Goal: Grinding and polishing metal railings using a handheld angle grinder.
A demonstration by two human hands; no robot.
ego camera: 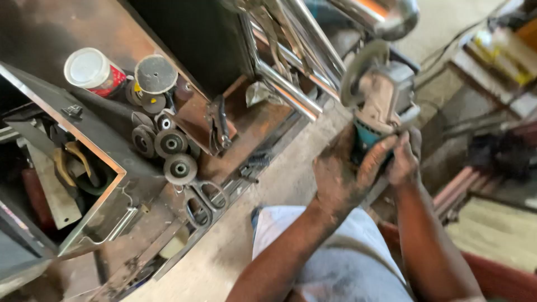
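Metal tray [33, 92] of scrap tools [70, 162]

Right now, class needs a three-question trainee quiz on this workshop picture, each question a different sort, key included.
1. True or false: both hands hold the grinder.
2. Where do the scissors lie? A) on the steel tubes B) below the grinding wheels C) in the tray
3. What colour is the grinder's body where it is gripped?

Key:
1. True
2. B
3. Teal
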